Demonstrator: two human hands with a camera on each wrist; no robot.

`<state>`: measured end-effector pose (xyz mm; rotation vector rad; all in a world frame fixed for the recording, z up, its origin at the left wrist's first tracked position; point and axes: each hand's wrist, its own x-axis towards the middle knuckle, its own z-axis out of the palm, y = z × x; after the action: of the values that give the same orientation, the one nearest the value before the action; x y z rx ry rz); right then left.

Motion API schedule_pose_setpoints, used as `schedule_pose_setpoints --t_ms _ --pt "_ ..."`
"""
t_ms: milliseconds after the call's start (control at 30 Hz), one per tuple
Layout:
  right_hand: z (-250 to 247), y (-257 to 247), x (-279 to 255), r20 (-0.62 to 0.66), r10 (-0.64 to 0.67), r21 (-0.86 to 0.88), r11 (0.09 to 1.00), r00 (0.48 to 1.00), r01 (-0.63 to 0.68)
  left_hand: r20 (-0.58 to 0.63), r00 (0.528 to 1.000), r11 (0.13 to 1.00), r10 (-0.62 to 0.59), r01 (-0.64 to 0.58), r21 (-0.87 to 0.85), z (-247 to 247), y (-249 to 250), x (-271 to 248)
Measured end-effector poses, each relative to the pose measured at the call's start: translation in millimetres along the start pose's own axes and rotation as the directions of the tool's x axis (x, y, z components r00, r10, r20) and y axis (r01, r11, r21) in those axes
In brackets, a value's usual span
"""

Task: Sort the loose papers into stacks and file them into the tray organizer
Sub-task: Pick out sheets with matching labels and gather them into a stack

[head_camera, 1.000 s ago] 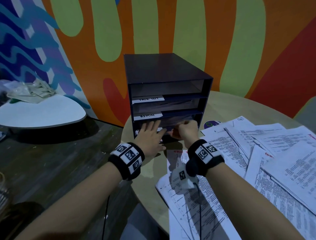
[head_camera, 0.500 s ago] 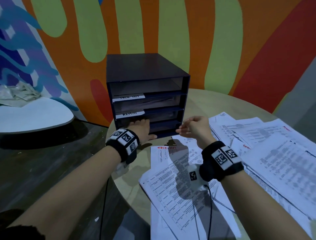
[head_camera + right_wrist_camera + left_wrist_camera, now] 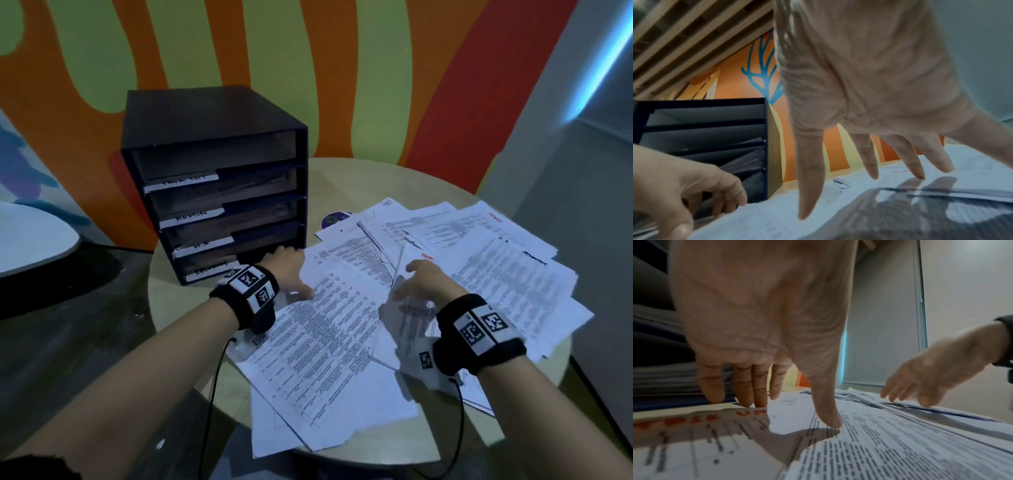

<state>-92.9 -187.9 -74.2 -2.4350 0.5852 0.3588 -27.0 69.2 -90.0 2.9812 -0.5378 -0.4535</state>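
A dark four-shelf tray organizer (image 3: 219, 192) with white label strips stands at the left rear of the round beige table (image 3: 387, 178); dark sheets lie in its lower shelves. Just before its bottom right corner, the left hand (image 3: 287, 270) rests with straight fingers (image 3: 744, 395) and thumb tip on a printed white sheet, holding nothing. Loose white printed papers (image 3: 479, 260) lie fanned and overlapping across the table's right half. The right hand (image 3: 424, 281) is spread open over them, fingertips (image 3: 918, 175) touching or nearly touching; contact cannot be confirmed.
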Motion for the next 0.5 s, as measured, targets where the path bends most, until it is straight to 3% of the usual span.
schedule_pose_setpoints --t_ms 67,167,400,500 --pt "1 14 -1 0.014 0.045 -0.191 0.981 0.999 -0.041 0.029 1.000 0.998 0.009 -0.007 -0.059 3 5 3" --pt "5 25 -7 0.085 0.045 -0.299 0.954 0.995 -0.017 0.032 0.999 0.991 0.021 -0.016 -0.135 8 16 11" --pt "9 27 -8 0.087 0.033 -0.298 0.955 0.996 -0.005 0.022 0.999 0.959 -0.035 0.040 -0.280 11 28 27" --pt "8 28 -10 0.088 0.016 -0.289 0.957 0.996 0.010 -0.101 0.992 0.914 -0.074 0.027 -0.404 14 32 32"
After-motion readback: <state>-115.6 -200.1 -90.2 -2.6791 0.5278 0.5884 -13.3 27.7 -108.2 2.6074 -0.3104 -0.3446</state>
